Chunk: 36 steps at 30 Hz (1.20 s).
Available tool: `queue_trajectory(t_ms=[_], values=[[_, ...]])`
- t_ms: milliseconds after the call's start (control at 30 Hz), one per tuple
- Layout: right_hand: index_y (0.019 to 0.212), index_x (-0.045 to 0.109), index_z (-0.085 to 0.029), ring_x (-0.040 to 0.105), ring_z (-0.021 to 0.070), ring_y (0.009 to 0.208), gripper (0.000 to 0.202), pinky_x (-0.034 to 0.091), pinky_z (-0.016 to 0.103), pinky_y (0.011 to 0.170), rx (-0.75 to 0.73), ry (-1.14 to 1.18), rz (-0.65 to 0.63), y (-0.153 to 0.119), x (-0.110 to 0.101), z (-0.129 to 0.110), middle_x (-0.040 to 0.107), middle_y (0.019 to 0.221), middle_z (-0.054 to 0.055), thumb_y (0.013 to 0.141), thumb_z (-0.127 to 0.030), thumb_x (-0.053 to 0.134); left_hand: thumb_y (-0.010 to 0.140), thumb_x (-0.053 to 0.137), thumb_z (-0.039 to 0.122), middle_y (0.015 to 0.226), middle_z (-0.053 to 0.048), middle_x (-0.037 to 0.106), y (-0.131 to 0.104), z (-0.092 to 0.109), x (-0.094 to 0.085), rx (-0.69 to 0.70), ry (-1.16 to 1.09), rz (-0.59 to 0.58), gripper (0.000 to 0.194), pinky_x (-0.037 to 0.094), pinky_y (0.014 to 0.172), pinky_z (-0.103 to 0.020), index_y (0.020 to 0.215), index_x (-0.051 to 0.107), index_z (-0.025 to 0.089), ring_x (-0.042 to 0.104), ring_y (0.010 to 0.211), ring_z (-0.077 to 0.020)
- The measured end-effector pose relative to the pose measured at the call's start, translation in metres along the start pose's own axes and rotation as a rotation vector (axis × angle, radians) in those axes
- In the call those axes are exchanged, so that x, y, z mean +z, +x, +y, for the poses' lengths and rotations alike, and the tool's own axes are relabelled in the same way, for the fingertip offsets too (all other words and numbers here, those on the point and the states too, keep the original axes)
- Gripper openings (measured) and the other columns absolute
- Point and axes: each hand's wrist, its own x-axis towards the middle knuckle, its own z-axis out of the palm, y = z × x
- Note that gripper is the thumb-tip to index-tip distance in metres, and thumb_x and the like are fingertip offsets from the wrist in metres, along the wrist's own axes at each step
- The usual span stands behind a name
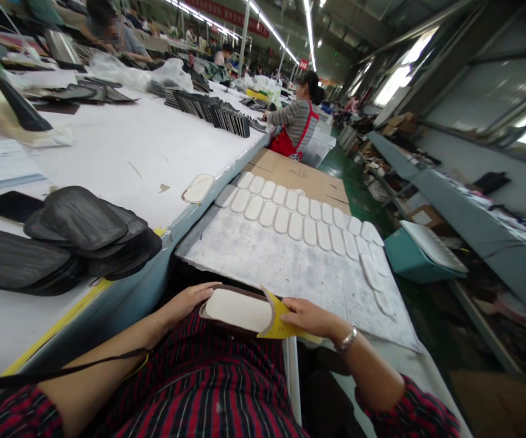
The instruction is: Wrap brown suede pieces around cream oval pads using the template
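Note:
My left hand (198, 296) is closed on the far left edge of a dark brown piece, with a white oval pad (239, 310) lying on top of it. My right hand (311, 317) pinches a yellow sheet with a concave curved edge (273, 322). That curve fits around the right end of the white pad. The held pieces are close to my body, in front of the board (263, 261). On the board, rows of similar white oval pads (267, 214) lie side by side. One more white pad (198, 188) rests near the edge of the white table.
Stacks of black oval pieces (84, 225) and a dark phone-like slab (11, 207) sit on the white table (108, 152) at left. Brown cardboard (297, 173) lies beyond the board. A co-worker in a red apron (297, 125) stands farther back; a teal bin (416, 255) is right.

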Motion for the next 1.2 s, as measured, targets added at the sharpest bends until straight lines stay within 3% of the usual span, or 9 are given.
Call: queue_trajectory(t_ms=[67, 133, 233, 333, 567, 667, 800, 967, 1200], values=[[0.083, 0.054, -0.017, 0.057, 0.0128, 0.067, 0.013, 0.039, 0.021, 0.056, 0.079, 0.299, -0.067, -0.034, 0.022, 0.004, 0.061, 0.079, 0.002, 0.082, -0.029, 0.049, 0.073, 0.061, 0.047, 0.12, -0.009, 0.06, 0.002, 0.001, -0.001, 0.023, 0.093, 0.018, 0.057, 0.037, 0.1, -0.039, 0.121, 0.055, 0.015, 0.051, 0.115, -0.0276], [0.095, 0.048, -0.017, 0.06, 0.0144, 0.061, 0.024, 0.042, 0.022, 0.049, 0.192, 0.637, -0.127, -0.057, 0.052, 0.008, 0.062, 0.082, 0.004, 0.085, -0.039, 0.045, 0.074, 0.059, 0.049, 0.123, -0.009, 0.058, 0.0, 0.001, 0.0, 0.056, 0.132, 0.018, 0.059, 0.035, 0.101, -0.038, 0.122, 0.053, 0.015, 0.049, 0.117, -0.0273], [0.097, 0.043, -0.018, 0.061, 0.0145, 0.052, 0.033, 0.042, 0.021, 0.041, 0.267, 0.887, -0.035, -0.069, 0.093, 0.007, 0.062, 0.081, 0.003, 0.084, -0.049, 0.046, 0.076, 0.056, 0.05, 0.126, -0.01, 0.055, -0.006, -0.002, 0.006, 0.098, 0.031, -0.003, 0.062, 0.034, 0.102, -0.037, 0.127, 0.048, 0.015, 0.049, 0.117, -0.0256], [0.089, 0.044, -0.017, 0.06, 0.0139, 0.048, 0.031, 0.041, 0.019, 0.038, 0.242, 0.903, 0.13, -0.054, 0.12, -0.009, 0.062, 0.073, 0.001, 0.082, -0.048, 0.049, 0.077, 0.056, 0.049, 0.125, -0.011, 0.056, -0.01, -0.006, 0.012, 0.109, -0.087, -0.012, 0.064, 0.037, 0.099, -0.035, 0.129, 0.044, 0.014, 0.052, 0.114, -0.0246], [0.083, 0.045, -0.016, 0.059, 0.016, 0.044, 0.02, 0.044, 0.021, 0.035, 0.266, 0.924, 0.2, 0.018, 0.159, -0.081, 0.058, 0.063, 0.0, 0.083, -0.036, 0.051, 0.073, 0.059, 0.048, 0.119, -0.009, 0.06, -0.007, -0.01, 0.013, 0.158, -0.071, 0.027, 0.066, 0.046, 0.087, -0.033, 0.128, 0.045, 0.014, 0.058, 0.102, -0.024], [0.085, 0.044, -0.016, 0.058, 0.0159, 0.042, 0.015, 0.046, 0.023, 0.037, 0.328, 1.043, 0.263, 0.038, 0.175, -0.105, 0.058, 0.061, 0.001, 0.087, -0.029, 0.049, 0.08, 0.044, 0.059, 0.117, -0.008, 0.061, -0.011, -0.01, 0.008, 0.156, -0.094, 0.004, 0.065, 0.046, 0.088, -0.033, 0.129, 0.046, 0.015, 0.058, 0.103, -0.0224], [0.088, 0.045, -0.014, 0.055, 0.0124, 0.038, 0.013, 0.045, 0.021, 0.039, 0.41, 1.28, 0.272, 0.051, 0.184, -0.134, 0.059, 0.06, 0.002, 0.093, -0.021, 0.035, 0.081, 0.017, 0.071, 0.119, -0.012, 0.059, -0.02, -0.01, 0.002, 0.149, -0.152, -0.07, 0.081, 0.046, 0.087, -0.036, 0.135, 0.039, 0.014, 0.059, 0.102, -0.0237], [0.091, 0.045, -0.014, 0.059, 0.0118, 0.045, 0.022, 0.049, 0.023, 0.046, 0.448, 1.466, 0.18, 0.06, 0.177, -0.155, 0.062, 0.066, 0.005, 0.097, -0.022, 0.025, 0.08, 0.019, 0.071, 0.118, -0.012, 0.06, -0.011, 0.0, -0.003, 0.088, -0.194, -0.146, 0.083, 0.044, 0.091, -0.037, 0.135, 0.039, 0.013, 0.058, 0.103, -0.0249], [0.097, 0.047, -0.012, 0.064, 0.0128, 0.056, 0.025, 0.053, 0.028, 0.058, 0.359, 1.762, 0.131, 0.063, 0.173, -0.155, 0.065, 0.082, 0.009, 0.098, -0.024, 0.025, 0.083, 0.021, 0.064, 0.114, -0.007, 0.064, 0.017, 0.018, 0.001, 0.123, 0.238, -0.118, 0.071, 0.036, 0.099, -0.036, 0.111, 0.063, 0.014, 0.054, 0.109, -0.0257]])
